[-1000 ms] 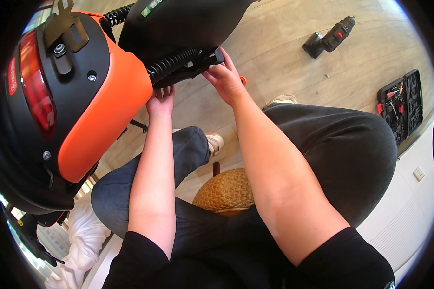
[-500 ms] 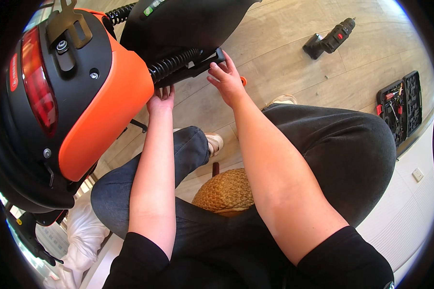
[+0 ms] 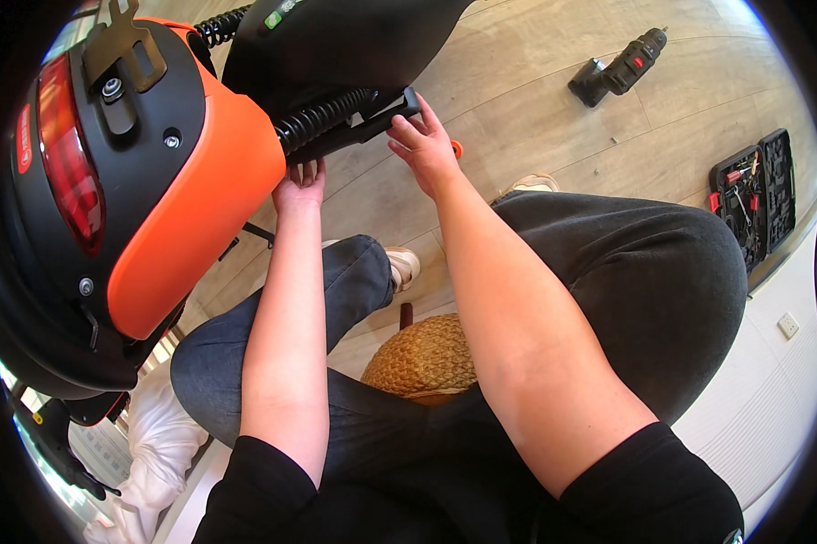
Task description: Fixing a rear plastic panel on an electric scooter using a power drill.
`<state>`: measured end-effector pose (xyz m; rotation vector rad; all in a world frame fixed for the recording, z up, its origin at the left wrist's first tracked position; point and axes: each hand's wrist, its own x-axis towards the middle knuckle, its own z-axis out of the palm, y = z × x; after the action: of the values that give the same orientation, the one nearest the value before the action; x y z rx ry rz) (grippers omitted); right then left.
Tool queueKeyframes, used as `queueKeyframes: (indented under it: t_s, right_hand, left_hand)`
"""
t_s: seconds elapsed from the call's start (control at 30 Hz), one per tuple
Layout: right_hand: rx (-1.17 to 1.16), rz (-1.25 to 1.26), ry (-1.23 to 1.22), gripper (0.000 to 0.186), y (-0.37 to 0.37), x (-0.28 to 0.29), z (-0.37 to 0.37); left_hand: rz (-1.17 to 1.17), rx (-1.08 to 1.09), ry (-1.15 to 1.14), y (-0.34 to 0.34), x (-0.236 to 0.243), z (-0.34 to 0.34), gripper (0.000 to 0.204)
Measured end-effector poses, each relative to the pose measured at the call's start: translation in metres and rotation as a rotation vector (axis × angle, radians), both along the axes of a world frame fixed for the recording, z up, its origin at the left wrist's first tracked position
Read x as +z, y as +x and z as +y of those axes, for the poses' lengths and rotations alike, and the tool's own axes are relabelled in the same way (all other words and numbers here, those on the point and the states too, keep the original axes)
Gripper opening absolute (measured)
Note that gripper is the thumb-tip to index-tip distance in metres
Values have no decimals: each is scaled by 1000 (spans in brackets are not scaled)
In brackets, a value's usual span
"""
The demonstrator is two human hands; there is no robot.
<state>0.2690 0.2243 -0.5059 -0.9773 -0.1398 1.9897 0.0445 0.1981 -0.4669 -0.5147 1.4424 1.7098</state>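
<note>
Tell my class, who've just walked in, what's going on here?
A person is working with bare hands at an orange-and-black vehicle body. Their right hand is at the outer end of a black arm-like part beside a coil spring. Their left hand reaches up at that part's nearer end, its fingertips hidden, so its grip cannot be told. On the floor, off to the right, are a cordless drill and an open tool case.
</note>
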Motion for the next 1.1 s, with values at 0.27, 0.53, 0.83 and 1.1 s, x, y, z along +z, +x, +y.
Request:
queueKeyframes:
  t_s: [0.27, 0.53, 0.83, 1.1]
  right_hand:
    - [-1, -54, -11, 74, -3, -1, 0]
    - [-27, -122, -17, 72, -7, 3, -1]
    - [-89, -77, -10, 69, -10, -5, -1]
    - [-107, -80, -50, 68, -8, -5, 7]
  left_hand:
    - [-8, -5, -17, -4, -1, 3, 36]
    - [-14, -1, 13, -9, -2, -1, 35]
    - [-2, -24, 34, -3, -3, -2, 38]
    - [43, -41, -26, 2, 3, 3, 39]
